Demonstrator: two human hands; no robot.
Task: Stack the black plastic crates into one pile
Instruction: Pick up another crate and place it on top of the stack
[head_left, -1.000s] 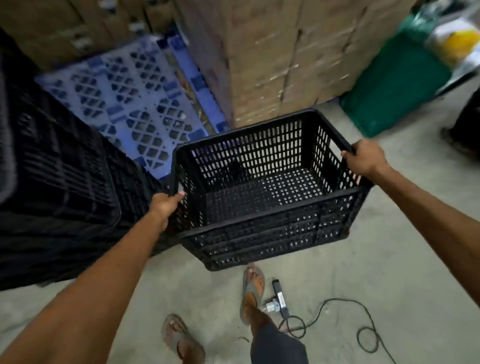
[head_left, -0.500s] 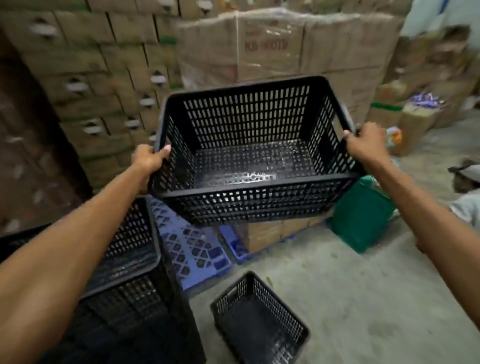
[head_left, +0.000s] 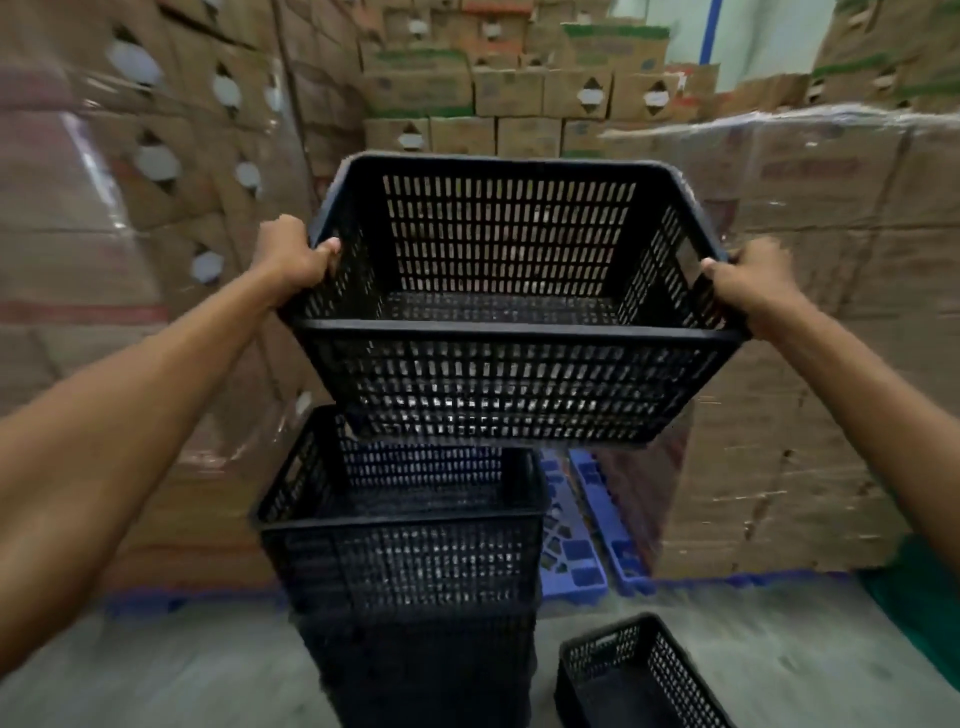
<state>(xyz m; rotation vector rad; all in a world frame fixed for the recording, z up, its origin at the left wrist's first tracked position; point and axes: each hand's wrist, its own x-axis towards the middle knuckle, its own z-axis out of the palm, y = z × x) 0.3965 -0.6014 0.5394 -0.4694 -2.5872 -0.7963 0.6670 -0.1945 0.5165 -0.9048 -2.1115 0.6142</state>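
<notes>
Two hands, left hand (head_left: 291, 260) and right hand (head_left: 748, 280), fingers clamping crate (head_left: 514, 374) rims, clear above pile (head_left: 410, 551).

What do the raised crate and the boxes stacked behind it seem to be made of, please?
The raised crate looks like black moulded plastic, fairly matt: thin slotted walls, solid rim. The boxes look like brown cardboard with cut hand-holes; those on the right seem wrapped in clear glossy film.

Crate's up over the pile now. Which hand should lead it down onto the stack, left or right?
Left, probably. The left hand grips the raised black slotted plastic crate on the side over the stack of black crates; the right hand overhangs past the stack, so the crate needs shifting leftward.
</notes>
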